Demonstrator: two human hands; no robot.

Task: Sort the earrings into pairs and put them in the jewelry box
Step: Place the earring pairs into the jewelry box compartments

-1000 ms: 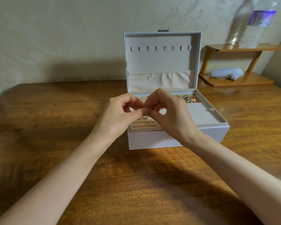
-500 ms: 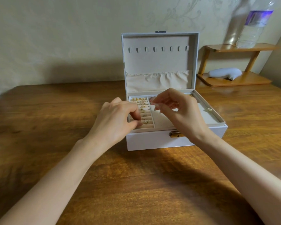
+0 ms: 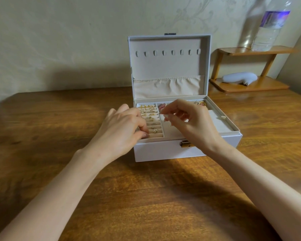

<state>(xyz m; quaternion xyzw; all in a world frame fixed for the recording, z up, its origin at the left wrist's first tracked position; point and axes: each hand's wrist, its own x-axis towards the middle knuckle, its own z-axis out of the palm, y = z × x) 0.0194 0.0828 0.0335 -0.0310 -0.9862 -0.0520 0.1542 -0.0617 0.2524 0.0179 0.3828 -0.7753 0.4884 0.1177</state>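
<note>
We judged the step in hand to be seating an earring in its slot, with the sorting well along. The jewelry box stood open near the far edge of the surface, its lid upright. Paired earrings already filled the far rows of the slotted column along the box's left side, while the near rows were mostly bare. Our left grip rested at the near left corner of the box, fingers curled and thumb meeting forefinger over the nearest slots. Whether an earring sat between them was too small to tell. Our right grip hovered above the middle compartment with thumb and forefinger drawn together. It seemed to pinch something tiny, though we could not say what. More loose jewelry lay at the box's far right corner. The next move would call for pressing the piece into a bare near slot, then bringing its mate down beside it without disturbing the seated pairs.
</note>
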